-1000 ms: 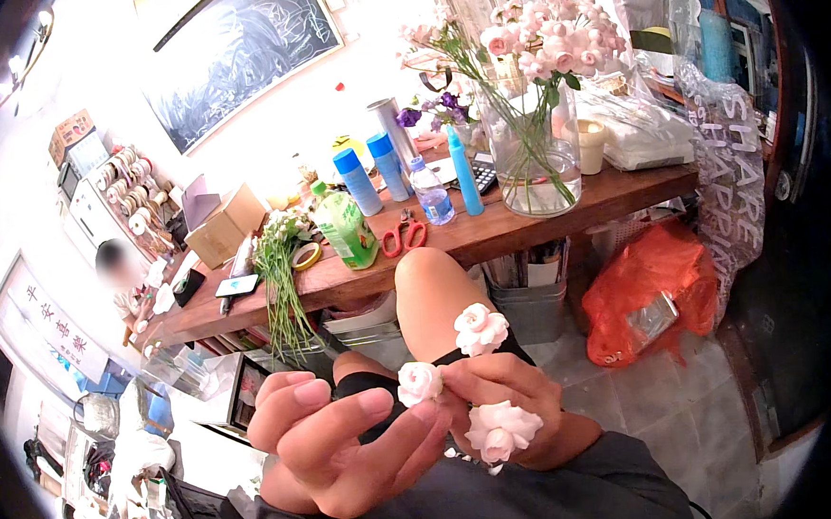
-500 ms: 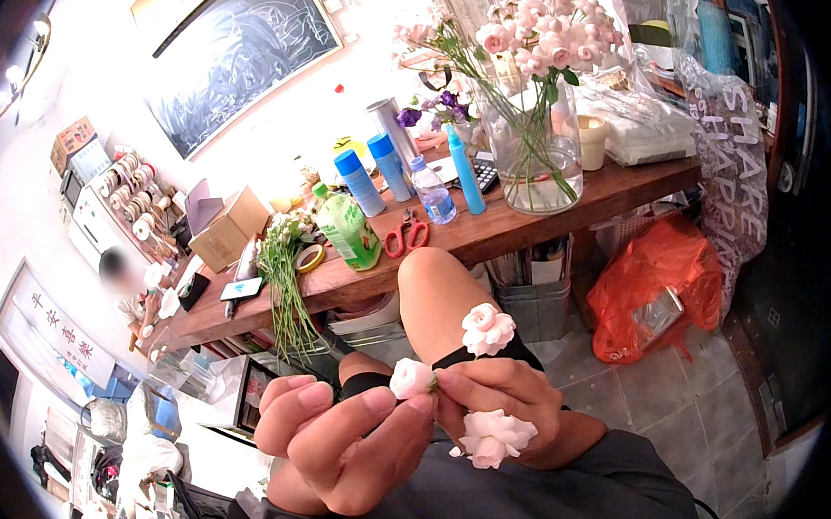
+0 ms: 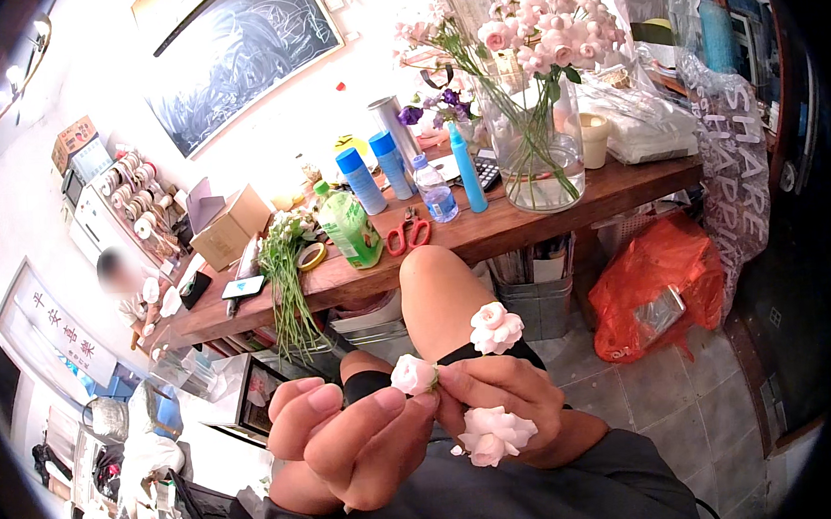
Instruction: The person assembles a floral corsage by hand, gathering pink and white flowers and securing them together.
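Observation:
A small pale pink rose sits between my two hands in front of my lap. The thumb and a finger of my left hand pinch at its green base, its other fingers bent. My right hand is closed and grips this flower's base from the other side. A fuller pale rose rises above the right hand, and an open-petalled rose hangs below it. Both seem to belong to the stem in that hand; the stem itself is hidden by the fingers.
Across the wooden table stand a glass vase of pink roses, a green bottle, blue-capped cans and red-handled scissors. Cut green stems hang over its edge. A red bag lies on the floor at right; another person sits far left.
The small rose has tilted a little, showing more of its pink side and green base. My left fingers have shifted slightly right around it. The right hand stays nearly still.

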Available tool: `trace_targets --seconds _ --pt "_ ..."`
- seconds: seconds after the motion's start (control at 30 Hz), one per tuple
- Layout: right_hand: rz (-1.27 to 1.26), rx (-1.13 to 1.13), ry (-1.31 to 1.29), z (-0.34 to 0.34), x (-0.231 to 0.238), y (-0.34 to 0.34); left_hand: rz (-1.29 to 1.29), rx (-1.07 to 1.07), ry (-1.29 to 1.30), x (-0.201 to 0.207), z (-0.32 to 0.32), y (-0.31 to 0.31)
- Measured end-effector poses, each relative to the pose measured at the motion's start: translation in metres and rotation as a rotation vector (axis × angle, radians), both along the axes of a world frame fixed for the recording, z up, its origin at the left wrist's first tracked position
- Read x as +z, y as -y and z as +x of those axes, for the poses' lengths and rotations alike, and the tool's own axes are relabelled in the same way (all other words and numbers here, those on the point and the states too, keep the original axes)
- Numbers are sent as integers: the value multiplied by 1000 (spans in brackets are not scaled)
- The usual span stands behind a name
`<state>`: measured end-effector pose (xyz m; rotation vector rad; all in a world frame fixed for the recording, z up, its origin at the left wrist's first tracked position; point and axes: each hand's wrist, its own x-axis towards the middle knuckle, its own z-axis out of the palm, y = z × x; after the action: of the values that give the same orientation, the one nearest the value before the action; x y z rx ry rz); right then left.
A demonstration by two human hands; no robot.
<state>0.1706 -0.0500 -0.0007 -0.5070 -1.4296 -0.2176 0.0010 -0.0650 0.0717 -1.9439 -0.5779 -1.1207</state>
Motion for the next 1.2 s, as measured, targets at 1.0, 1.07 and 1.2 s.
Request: trace_targets --seconds 1.0,1.07,1.2 --pt "2 81 104 6 -3 1 9 59 -83 6 -7 8" --pt "0 135 85 5 -4 0 16 30 -10 5 -5 7" --pt "11 126 112 5 -2 0 -63 34 -17 3 -7 9"
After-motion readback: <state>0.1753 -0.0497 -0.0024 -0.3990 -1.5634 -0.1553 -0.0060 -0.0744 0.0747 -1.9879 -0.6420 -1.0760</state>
